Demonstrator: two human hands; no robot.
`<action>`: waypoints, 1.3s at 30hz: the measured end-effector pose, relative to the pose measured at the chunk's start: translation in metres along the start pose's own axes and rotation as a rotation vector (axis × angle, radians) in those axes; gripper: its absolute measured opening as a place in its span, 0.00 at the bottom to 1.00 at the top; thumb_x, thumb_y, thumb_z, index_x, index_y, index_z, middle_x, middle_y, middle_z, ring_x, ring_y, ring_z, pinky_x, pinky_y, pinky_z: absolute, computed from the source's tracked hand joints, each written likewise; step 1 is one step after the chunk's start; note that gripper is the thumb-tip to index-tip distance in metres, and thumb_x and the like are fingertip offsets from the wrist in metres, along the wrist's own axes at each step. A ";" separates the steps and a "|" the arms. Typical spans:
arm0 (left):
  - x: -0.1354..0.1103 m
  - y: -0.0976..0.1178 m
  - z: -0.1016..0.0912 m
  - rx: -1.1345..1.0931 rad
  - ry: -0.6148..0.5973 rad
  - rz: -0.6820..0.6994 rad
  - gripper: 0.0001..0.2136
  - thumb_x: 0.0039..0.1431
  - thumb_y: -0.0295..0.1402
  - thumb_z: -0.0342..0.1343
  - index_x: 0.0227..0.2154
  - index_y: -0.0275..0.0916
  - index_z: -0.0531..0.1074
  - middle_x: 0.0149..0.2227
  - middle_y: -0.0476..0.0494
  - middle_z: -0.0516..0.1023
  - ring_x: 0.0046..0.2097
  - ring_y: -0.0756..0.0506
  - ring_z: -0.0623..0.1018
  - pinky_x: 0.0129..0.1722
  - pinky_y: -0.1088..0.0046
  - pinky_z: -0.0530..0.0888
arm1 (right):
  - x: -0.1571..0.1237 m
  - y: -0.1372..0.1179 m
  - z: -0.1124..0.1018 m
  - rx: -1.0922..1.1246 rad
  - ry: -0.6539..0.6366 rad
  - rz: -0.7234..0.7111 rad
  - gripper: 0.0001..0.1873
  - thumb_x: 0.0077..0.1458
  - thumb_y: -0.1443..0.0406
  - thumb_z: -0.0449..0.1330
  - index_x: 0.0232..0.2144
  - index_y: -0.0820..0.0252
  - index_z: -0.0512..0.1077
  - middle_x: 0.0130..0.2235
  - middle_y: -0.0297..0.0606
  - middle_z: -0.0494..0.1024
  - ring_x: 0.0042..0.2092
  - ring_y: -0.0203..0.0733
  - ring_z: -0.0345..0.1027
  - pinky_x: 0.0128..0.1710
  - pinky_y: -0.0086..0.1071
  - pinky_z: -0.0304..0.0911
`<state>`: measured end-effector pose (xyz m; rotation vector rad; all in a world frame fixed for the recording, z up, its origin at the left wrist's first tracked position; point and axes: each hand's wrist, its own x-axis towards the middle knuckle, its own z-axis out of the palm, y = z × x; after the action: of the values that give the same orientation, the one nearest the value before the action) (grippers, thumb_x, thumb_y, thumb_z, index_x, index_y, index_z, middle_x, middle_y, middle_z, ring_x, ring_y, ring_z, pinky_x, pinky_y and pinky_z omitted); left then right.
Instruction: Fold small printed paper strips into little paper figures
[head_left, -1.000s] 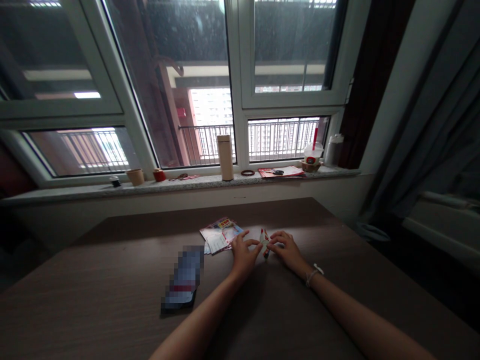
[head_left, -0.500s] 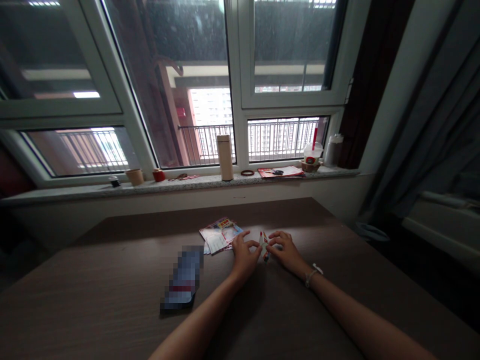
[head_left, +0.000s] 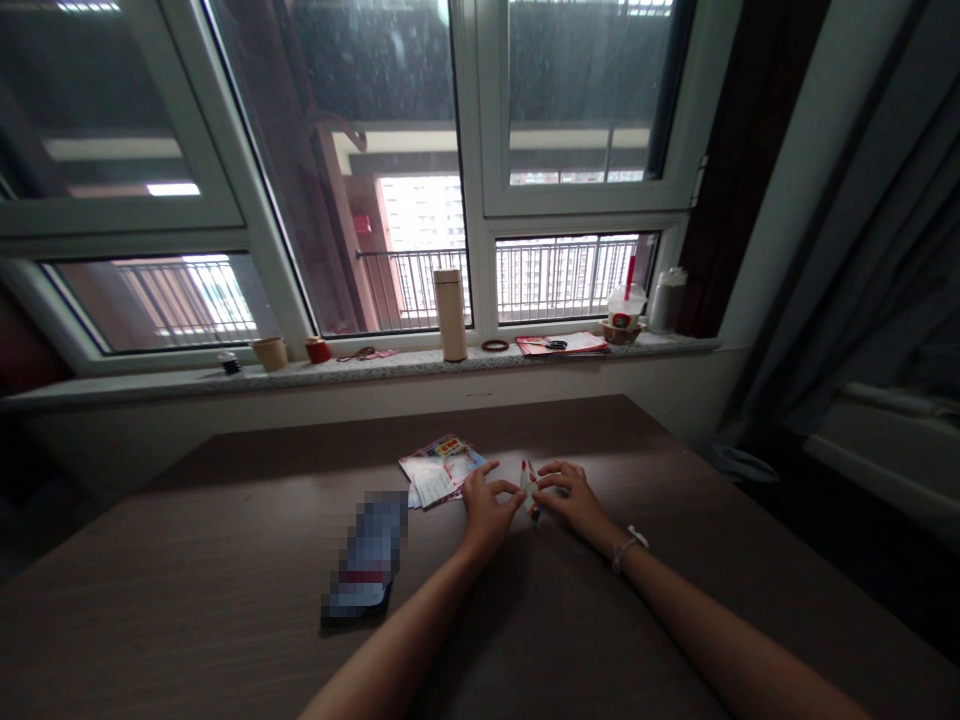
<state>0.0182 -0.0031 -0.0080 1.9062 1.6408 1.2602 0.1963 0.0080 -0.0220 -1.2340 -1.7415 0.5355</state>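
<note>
My left hand and my right hand meet over a small folded piece of printed paper, red and white, on the dark wooden table. Both hands pinch it with thumb and fingertips, one from each side. It stands slightly up from the table between them. Just left of my left hand lies a small stack of colourful printed sheets. A white band circles my right wrist.
A dark flat blurred object lies on the table to the left. The windowsill holds a tall beige flask, a drink cup with a red straw, small cups, scissors on red papers. Curtains hang at the right.
Hardly anything: my fingers have shifted slightly on the folded paper, which stays in the same spot.
</note>
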 end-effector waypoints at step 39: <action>-0.003 0.009 0.000 0.064 -0.056 0.015 0.01 0.45 0.31 0.64 0.24 0.43 0.78 0.55 0.45 0.71 0.57 0.38 0.64 0.60 0.52 0.57 | -0.005 -0.017 0.001 -0.031 -0.094 -0.096 0.05 0.53 0.63 0.59 0.28 0.53 0.75 0.46 0.38 0.72 0.56 0.46 0.54 0.61 0.44 0.48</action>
<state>0.0239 -0.0083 -0.0019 1.9768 1.6594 1.1621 0.1871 -0.0038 -0.0116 -1.1561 -1.8838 0.5189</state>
